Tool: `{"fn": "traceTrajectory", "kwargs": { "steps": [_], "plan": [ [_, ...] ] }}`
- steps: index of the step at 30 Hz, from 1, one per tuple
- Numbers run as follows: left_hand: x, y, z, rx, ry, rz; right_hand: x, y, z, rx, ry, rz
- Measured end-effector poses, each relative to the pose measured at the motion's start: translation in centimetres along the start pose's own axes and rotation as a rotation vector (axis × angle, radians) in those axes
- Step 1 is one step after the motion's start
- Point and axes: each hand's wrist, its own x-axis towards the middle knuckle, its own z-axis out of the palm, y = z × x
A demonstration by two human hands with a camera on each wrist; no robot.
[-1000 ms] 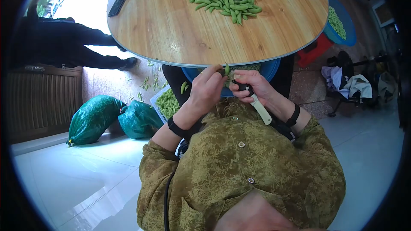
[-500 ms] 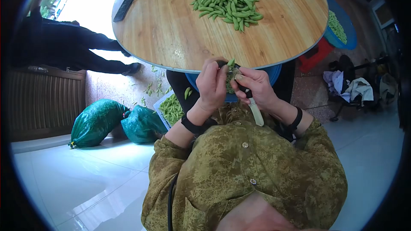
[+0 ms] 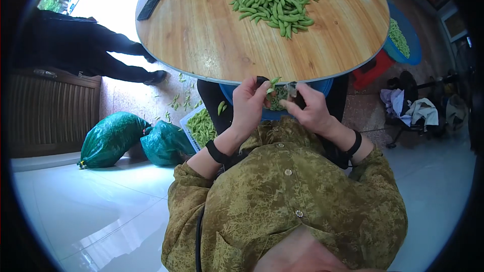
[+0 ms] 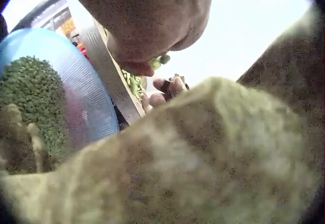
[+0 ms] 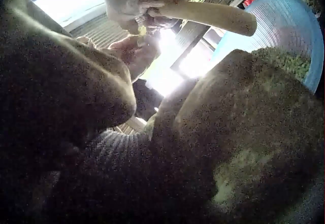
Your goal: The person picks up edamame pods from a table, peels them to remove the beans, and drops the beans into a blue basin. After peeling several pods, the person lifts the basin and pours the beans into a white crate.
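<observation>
In the head view my left hand (image 3: 248,110) pinches a green soybean pod (image 3: 274,83) between thumb and fingers, just off the table edge. Close by on the right, my right hand (image 3: 313,108) has its fingers curled round a tool whose pale handle (image 5: 221,18) sticks out in the right wrist view; its working end is too blurred to name. Below both hands sits a blue basin (image 4: 94,89), which holds many small shelled green beans (image 4: 38,94). Both hands stay close together over this basin.
A round wooden table (image 3: 212,45) bears a heap of pods (image 3: 275,0) and a black phone-like slab (image 3: 151,4). Left are a crate of pods (image 3: 201,126) and green bags (image 3: 113,138). Another blue tub (image 3: 411,40) stands right. Someone in dark trousers (image 3: 123,70) is at left.
My hands have drawn slightly apart, and the pod shows more fully at my left fingertips. The pale handle, visible below my right hand earlier, has turned out of sight in the head view.
</observation>
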Motion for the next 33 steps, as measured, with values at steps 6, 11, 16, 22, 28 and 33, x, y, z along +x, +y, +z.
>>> {"fn": "traceTrajectory", "kwargs": {
  "steps": [6, 11, 16, 22, 28, 33],
  "plan": [
    [-0.4, -1.6, 0.4, 0.311, 0.071, 0.152, 1.2, 0.3, 0.7, -0.110, 0.067, -0.047],
    [-1.3, -1.4, 0.4, 0.467, -0.005, 0.268, 0.3, 0.9, 0.7, 0.126, -0.022, 0.288],
    [-1.9, -1.6, 0.6, 0.693, -0.077, 0.462, -0.7, 2.0, 0.7, 0.006, -0.089, 0.260],
    [-2.2, -3.0, -0.1, 0.746, -0.149, 0.470, -1.2, 1.8, 0.7, 0.007, -0.192, 0.299],
    [-3.1, -3.1, -0.6, 0.789, -0.144, 0.396, -1.5, 2.6, 0.3, 0.032, -0.323, 0.280],
    [-2.9, -1.2, -8.7, 0.769, 0.086, 0.256, -2.2, 5.6, 0.5, -0.168, -0.300, 0.037]
  ]
}}
